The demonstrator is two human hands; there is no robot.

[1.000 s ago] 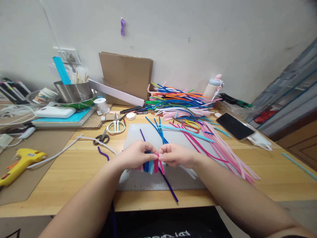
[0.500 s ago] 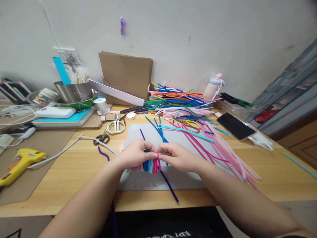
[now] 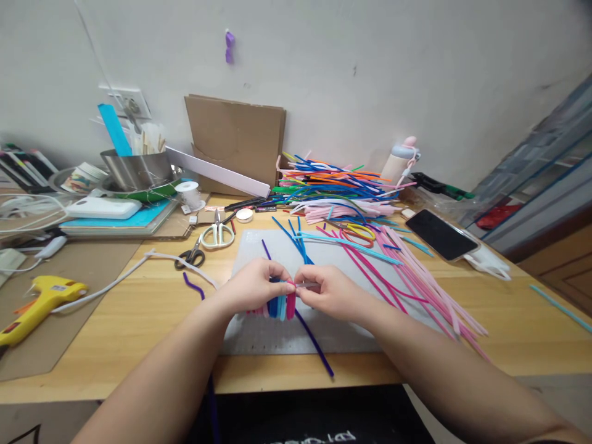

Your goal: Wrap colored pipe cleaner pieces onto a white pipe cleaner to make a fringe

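My left hand (image 3: 259, 287) is closed on a row of bent pipe cleaners (image 3: 280, 306), banded pink, dark blue, light blue and magenta, hanging below the fingers. Touching its right end, my right hand (image 3: 333, 293) pinches at a thin pale strip (image 3: 308, 286) that runs out of the row; its exact kind is hard to make out. Both hands sit over a translucent grey mat (image 3: 259, 339). Beneath them a dark purple pipe cleaner (image 3: 315, 345) lies slantwise across the mat. Blue pipe cleaners (image 3: 300, 243) lie just beyond the fingers.
Pink pipe cleaners (image 3: 430, 277) spread on the right, near a phone (image 3: 441, 234). A heap of mixed pipe cleaners (image 3: 342, 185) lies at the back. White-handled scissors (image 3: 217, 235) and black scissors (image 3: 189, 258) lie left of the mat. A yellow glue gun (image 3: 46, 305) rests far left.
A magenta pipe cleaner end that stuck out at the row's right has folded in with the others. My right fingers have shifted slightly, and more of the pale strip shows.
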